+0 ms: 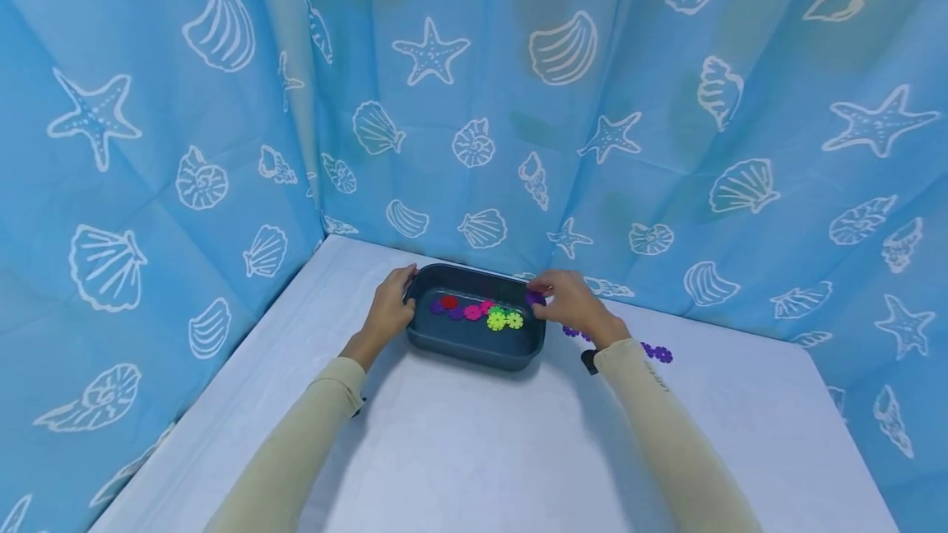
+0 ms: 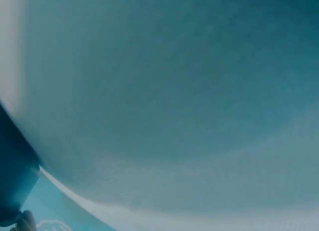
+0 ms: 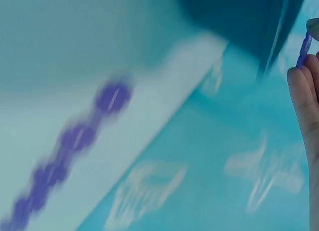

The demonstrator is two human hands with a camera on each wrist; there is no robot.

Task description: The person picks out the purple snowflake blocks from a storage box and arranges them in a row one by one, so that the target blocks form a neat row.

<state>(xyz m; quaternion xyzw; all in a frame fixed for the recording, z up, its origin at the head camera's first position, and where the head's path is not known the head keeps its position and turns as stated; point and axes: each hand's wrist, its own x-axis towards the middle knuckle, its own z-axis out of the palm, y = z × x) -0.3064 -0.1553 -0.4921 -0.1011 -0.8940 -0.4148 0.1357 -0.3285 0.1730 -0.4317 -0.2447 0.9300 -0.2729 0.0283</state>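
A dark grey rectangular basin [image 1: 462, 349] stands on the white table, and my left hand [image 1: 390, 303] grips its left end at the rim. My right hand [image 1: 573, 303] is at the basin's right end, pinching a purple flower-shaped plastic disc [image 1: 535, 298] between thumb and fingers. The right wrist view catches that disc [image 3: 303, 51] edge-on. Inside the basin lie several similar discs: a red one [image 1: 448, 302], pink ones [image 1: 472, 312], yellow-green ones [image 1: 496, 321] and purple ones. Only a few left fingertips [image 2: 26, 221] show in the left wrist view.
A row of purple discs [image 3: 78, 136] lies on the table right of the basin, partly hidden by my right arm in the head view. Blue curtains [image 1: 474, 89] with white shell and starfish prints hang behind and left of the white table [image 1: 459, 451].
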